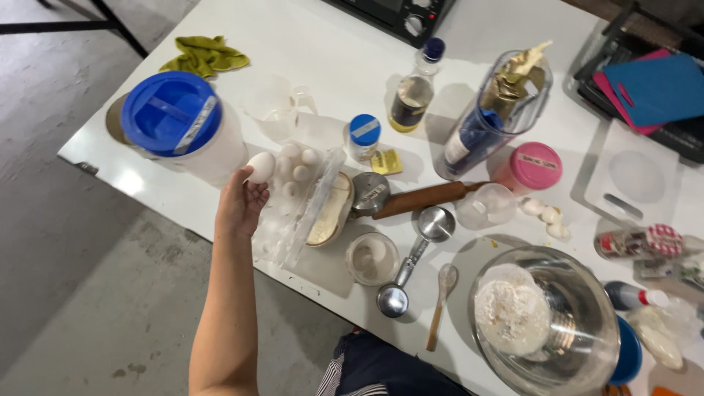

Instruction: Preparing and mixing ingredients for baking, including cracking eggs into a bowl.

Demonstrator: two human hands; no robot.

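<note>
My left hand holds a white egg in its fingertips, lifted just left of a clear plastic egg carton with several eggs still in it. The carton's lid is open and leans to the right. A big clear container with a blue lid stands just left of the hand. My right hand is out of view. A steel mixing bowl holding flour sits at the lower right.
On the white table are a small cup of powder, metal measuring cups, a wooden spoon, a rolling pin, a dark bottle, a pink-lidded jar, eggshells and a green cloth.
</note>
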